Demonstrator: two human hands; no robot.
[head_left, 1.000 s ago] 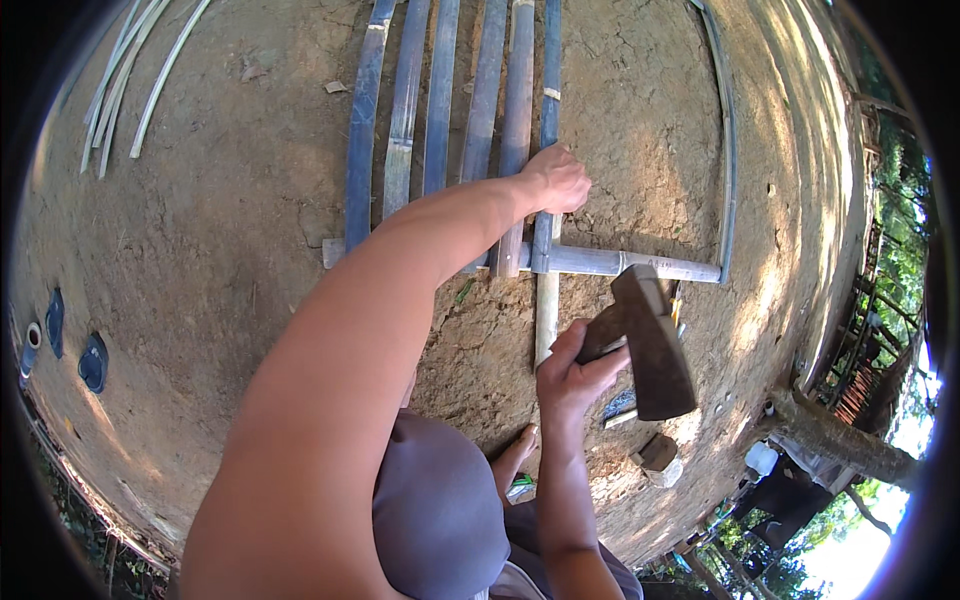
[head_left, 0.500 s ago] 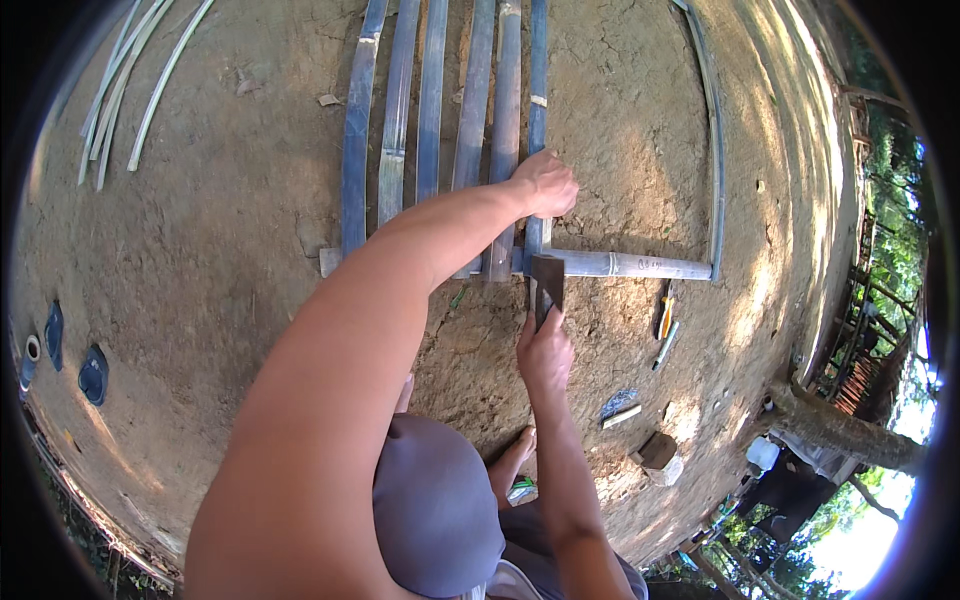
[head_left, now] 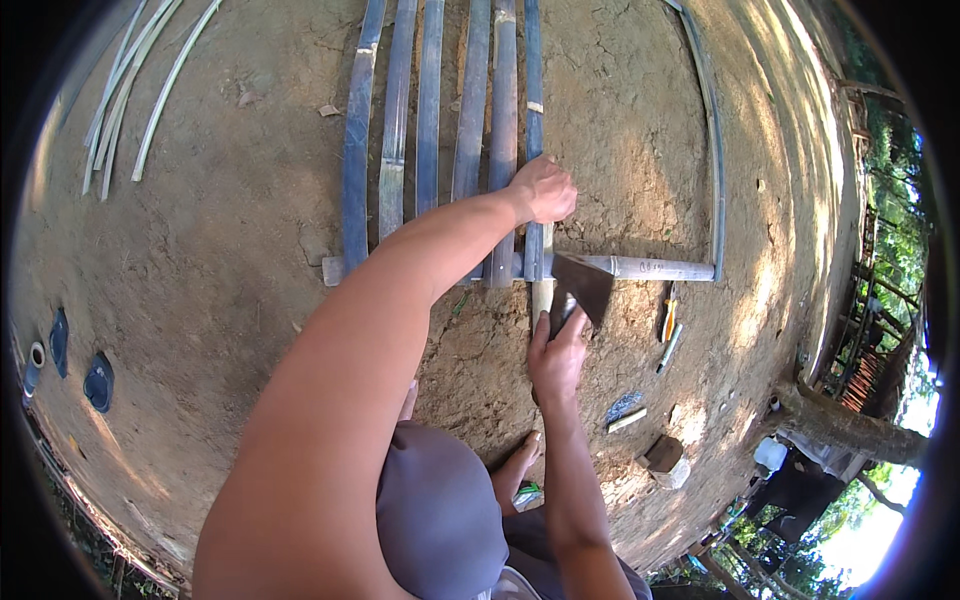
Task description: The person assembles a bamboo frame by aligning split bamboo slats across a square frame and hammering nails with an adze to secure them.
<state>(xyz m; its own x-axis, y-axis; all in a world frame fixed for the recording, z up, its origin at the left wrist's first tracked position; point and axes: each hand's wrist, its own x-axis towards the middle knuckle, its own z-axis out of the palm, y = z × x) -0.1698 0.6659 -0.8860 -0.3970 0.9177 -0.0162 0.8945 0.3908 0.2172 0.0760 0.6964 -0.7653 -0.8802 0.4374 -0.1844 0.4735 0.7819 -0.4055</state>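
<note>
On bamboo slat (head_left: 541,292), cleaver (head_left: 580,285) lowered, right hand (head_left: 557,355) gripping
</note>
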